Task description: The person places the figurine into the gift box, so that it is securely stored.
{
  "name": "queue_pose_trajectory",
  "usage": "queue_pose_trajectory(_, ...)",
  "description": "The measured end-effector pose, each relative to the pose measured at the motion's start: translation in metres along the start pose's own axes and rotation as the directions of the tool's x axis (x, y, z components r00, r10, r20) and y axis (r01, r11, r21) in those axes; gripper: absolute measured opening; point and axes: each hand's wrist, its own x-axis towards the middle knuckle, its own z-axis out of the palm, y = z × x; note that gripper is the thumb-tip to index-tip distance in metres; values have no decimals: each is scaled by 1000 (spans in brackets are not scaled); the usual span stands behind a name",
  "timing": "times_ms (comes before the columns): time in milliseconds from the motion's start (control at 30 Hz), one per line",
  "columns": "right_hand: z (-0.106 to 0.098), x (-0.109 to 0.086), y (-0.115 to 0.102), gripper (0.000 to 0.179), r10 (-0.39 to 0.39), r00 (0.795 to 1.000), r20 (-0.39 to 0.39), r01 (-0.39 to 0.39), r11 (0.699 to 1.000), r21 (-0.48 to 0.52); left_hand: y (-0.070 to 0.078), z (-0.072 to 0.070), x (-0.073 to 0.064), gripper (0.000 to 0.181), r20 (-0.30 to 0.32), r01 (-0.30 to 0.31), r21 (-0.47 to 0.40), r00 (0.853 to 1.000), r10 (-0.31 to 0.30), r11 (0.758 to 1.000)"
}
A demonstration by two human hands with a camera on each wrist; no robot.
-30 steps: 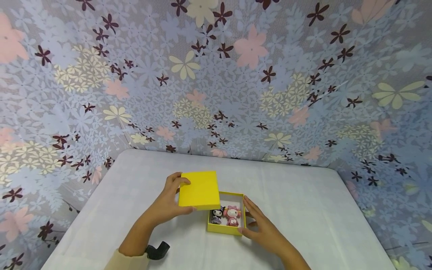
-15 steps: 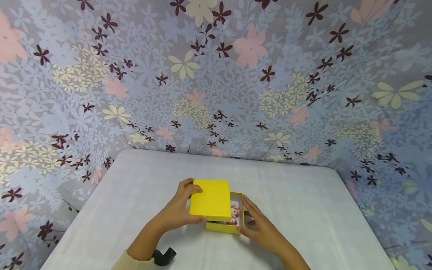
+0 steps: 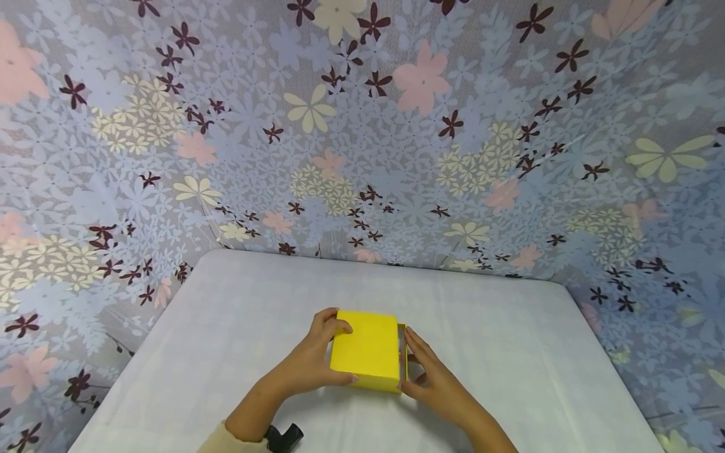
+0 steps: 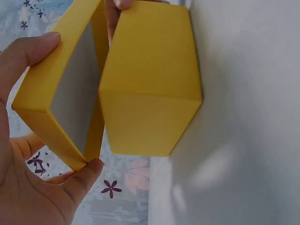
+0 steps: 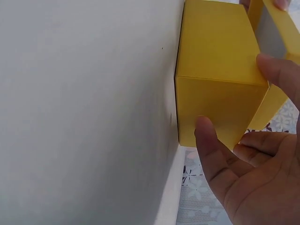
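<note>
My left hand (image 3: 308, 365) grips a square yellow lid (image 3: 365, 345) by its left side, thumb on the near edge and fingers at the far edge. The lid hangs slightly tilted over a yellow box (image 4: 150, 56), shifted left so that only a strip of the box's right side shows in the head view. In the left wrist view a gap separates the lid's pale inside from the box. My right hand (image 3: 438, 384) holds the box at its right side, thumb at the near corner and fingertips on the side wall (image 5: 215, 101). The box's contents are almost wholly hidden.
The box stands on a white-covered table (image 3: 481, 327). Flower-patterned cloth (image 3: 362, 157) rises behind and at both sides. A black device (image 3: 286, 437) sits on the left wrist, beside a beige sleeve (image 3: 235, 440).
My left hand has brought the lid right and toward me, lower over the box, covering the two small figures that showed inside. The right hand has stayed at the box's right side.
</note>
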Motion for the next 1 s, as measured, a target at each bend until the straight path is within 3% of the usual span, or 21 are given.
queue_pose_trajectory(367,0,-3,-2,101,-13,999,29,12,999,30,-7,13,4,74,17,-8,-36,1000,8,999)
queue_pose_trajectory(633,-4,-3,-5,108,-3,998,61,1,1000,29,-10,22,8,76,-9,-27,-60,1000,27,998)
queue_pose_trajectory(1000,-4,-3,-5,99,37,999,0,-37,999,25,-9,32,10,86,-13,-20,-70,1000,19,997)
